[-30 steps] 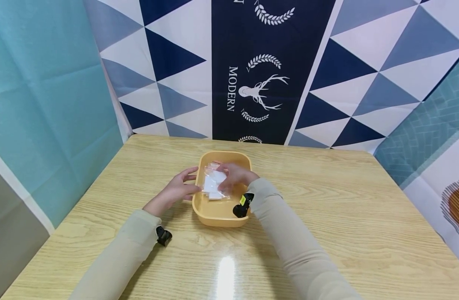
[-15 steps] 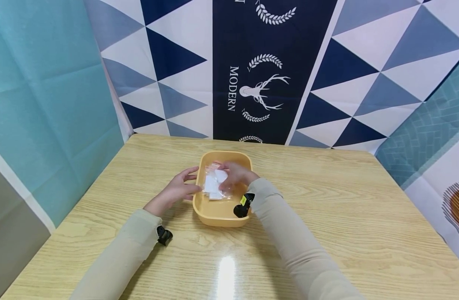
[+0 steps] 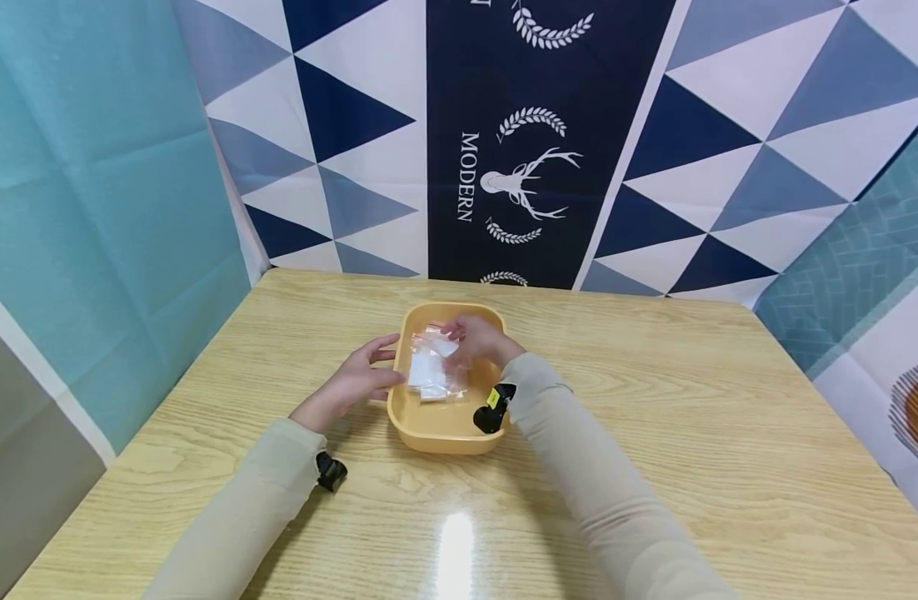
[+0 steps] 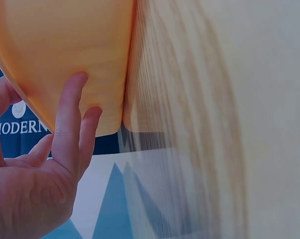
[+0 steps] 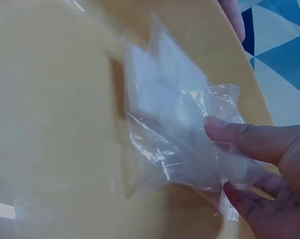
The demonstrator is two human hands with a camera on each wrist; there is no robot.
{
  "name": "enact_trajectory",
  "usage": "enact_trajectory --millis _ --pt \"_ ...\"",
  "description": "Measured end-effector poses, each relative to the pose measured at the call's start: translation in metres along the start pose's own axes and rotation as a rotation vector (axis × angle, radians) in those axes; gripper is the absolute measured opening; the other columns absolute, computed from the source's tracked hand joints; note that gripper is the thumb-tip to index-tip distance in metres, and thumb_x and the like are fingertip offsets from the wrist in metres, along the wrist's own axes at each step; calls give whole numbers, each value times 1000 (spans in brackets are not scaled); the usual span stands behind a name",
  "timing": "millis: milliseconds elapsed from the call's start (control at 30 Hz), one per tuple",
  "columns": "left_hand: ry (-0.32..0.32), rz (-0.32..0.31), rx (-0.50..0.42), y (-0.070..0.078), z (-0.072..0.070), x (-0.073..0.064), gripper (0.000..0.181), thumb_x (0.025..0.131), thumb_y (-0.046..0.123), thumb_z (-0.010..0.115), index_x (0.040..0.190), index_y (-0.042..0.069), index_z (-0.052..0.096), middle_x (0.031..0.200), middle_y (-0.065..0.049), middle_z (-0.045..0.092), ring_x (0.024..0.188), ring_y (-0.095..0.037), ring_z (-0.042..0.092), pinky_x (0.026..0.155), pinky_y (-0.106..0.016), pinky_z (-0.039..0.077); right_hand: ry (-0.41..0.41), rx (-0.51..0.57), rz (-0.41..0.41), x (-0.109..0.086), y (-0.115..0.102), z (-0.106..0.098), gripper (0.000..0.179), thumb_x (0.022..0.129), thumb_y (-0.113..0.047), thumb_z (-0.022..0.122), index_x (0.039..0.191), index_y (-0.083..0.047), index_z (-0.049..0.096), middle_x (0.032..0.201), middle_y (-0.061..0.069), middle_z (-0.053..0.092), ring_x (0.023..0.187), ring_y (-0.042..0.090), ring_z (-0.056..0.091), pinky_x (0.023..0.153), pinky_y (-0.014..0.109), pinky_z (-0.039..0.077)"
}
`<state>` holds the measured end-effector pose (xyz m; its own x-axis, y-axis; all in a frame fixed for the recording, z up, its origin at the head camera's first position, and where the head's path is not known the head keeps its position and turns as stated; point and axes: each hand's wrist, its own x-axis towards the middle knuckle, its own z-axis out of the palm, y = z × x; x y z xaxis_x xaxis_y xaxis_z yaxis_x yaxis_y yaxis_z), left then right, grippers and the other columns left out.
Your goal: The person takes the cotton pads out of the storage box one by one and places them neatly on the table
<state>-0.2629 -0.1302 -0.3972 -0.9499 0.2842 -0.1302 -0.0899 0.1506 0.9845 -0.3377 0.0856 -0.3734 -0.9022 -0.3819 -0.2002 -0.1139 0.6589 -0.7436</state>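
A yellow plastic tub [image 3: 447,444] sits on the table with several small clear zip bags [image 3: 426,369] inside, each showing something flat and white. My left hand [image 3: 356,377] is at the tub's left side, its fairly straight fingers [image 4: 70,114] resting against the outer wall. Inside the tub, my right hand [image 3: 480,340] holds a clear plastic bag [image 5: 189,134] between thumb and fingers. In the right wrist view the thumb [image 5: 239,134] lies over the bag's film and the fingers are partly hidden below it.
The wooden table [image 3: 654,417] extends around the tub on all sides. Behind it hangs a patterned cloth [image 3: 354,125], with a teal cloth [image 3: 114,208] on the left. A black wrist camera [image 3: 492,412] on the right sleeve hangs over the tub's near right part.
My right hand has shifted slightly right inside the tub, and its fingers have lifted a little from the bags. My left hand stays by the tub's left side.
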Motion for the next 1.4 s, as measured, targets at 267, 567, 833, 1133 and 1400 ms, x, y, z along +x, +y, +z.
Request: enact_trajectory --millis 267,567,833,1133,1400 --pt "8 -19 -10 0 0 2 73 83 1 63 146 13 27 138 -22 35 109 -37 53 75 -41 54 -49 -52 10 1 4 1 65 70 -4 80 128 2 52 124 17 53 108 27 49 99 35 38" --pt "6 -16 -6 1 -1 3 74 83 1 63 146 13 27 138 -22 35 109 -37 53 75 -41 55 -78 -98 61 5 5 1 57 68 -14 83 119 -4 60 108 9 55 96 23 48 90 32 41" --pt "7 -22 -14 4 0 1 73 84 0 62 147 12 27 138 -22 35 110 -37 53 76 -42 54 -122 -128 64 2 3 2 62 70 -14 82 125 -4 56 119 12 53 106 25 47 99 36 36" --pt "16 -17 -10 3 1 1 72 84 -1 62 146 13 28 138 -20 37 107 -35 55 75 -40 55 -116 -107 75 0 1 1 60 67 -13 84 119 -3 55 113 11 53 102 25 47 96 34 37" --pt "-7 5 -8 0 0 1 74 84 1 63 147 12 26 139 -23 35 109 -36 53 77 -42 54 -65 -64 24 -1 -3 -3 60 71 -14 82 123 -4 54 119 13 53 107 26 48 100 38 36"
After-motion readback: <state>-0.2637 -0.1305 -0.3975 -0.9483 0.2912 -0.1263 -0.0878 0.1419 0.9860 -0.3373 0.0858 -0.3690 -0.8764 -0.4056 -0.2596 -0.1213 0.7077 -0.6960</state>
